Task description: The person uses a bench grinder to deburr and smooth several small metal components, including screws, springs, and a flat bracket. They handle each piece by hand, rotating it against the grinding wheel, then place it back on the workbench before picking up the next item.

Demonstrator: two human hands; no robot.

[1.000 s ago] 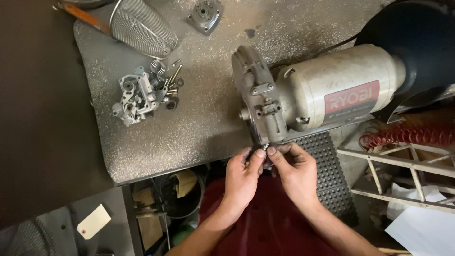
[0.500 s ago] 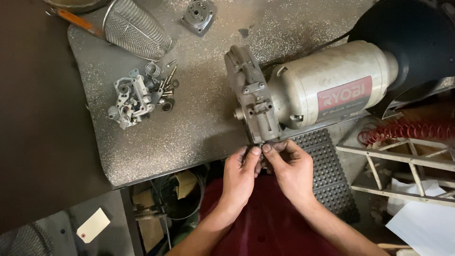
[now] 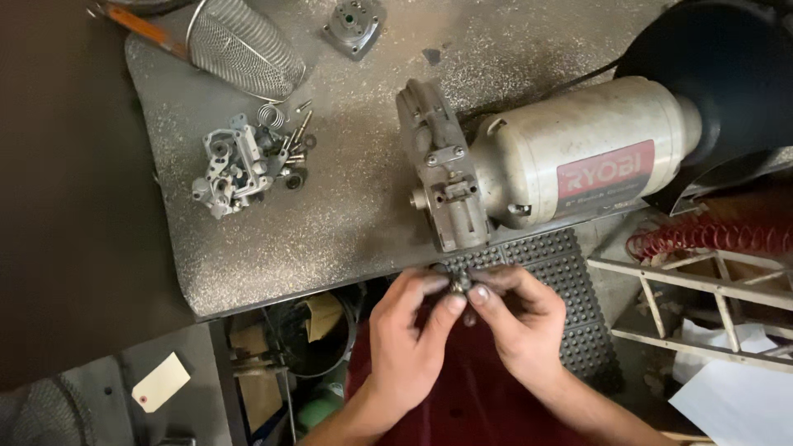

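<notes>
My left hand (image 3: 409, 334) and my right hand (image 3: 516, 318) meet just off the near edge of the grey speckled workbench (image 3: 347, 223). Both pinch a small dark metal part (image 3: 458, 284) between their fingertips; the fingers hide most of it. Right above the hands stands a bench grinder (image 3: 537, 165), its cream motor housing lying crosswise and its bare metal end plate facing left. At the left of the bench lies a disassembled carburettor body (image 3: 231, 169) with loose screws and a spring (image 3: 289, 140) beside it.
A wire mesh strainer (image 3: 244, 45) and an orange-handled tool (image 3: 136, 23) lie at the far left; a small square metal cover (image 3: 353, 25) sits at the far edge. A black rubber mat (image 3: 570, 281), a red coiled hose (image 3: 710, 235), white slats and a tagged shelf (image 3: 161, 381) surround the bench.
Both hands have drawn slightly back from the bench edge towards me, still pinching the small part. The camera has shifted a little; nothing on the bench has moved.
</notes>
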